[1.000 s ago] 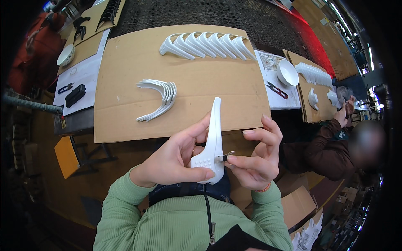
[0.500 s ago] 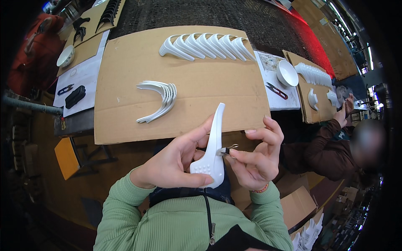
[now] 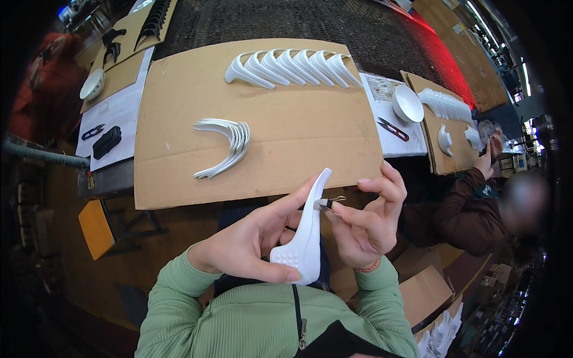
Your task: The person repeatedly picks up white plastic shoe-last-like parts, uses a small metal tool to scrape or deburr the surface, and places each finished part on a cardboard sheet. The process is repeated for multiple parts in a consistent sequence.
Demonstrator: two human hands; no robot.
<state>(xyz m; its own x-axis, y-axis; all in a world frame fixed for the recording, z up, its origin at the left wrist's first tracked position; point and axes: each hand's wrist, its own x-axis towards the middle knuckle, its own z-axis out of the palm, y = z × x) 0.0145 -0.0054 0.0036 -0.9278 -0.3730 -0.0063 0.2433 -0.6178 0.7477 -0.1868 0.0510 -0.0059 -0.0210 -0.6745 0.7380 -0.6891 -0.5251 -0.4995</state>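
Note:
My left hand (image 3: 253,241) is wrapped round a curved white plastic piece (image 3: 306,244) with raised dots at its wide lower end. The piece's narrow tip points up and away from me. Between thumb and forefinger, my right hand (image 3: 371,224) pinches a small black tool (image 3: 325,203) with a short metal edge and a thin wire loop, much like a binder clip. Its metal edge touches the right side of the white piece, near the narrow end. My other right fingers are raised and curled.
A cardboard sheet (image 3: 179,77) bears a row of similar white pieces (image 3: 292,68) and a nested stack (image 3: 237,146). White bowls (image 3: 408,104), snips (image 3: 393,129) and a black case (image 3: 107,140) lie beside it. At right, a co-worker (image 3: 459,212) sits near another cardboard sheet.
The white piece has come lower and tilted slightly right at its tip. The black tool has moved up along its edge, from the middle toward the narrow end.

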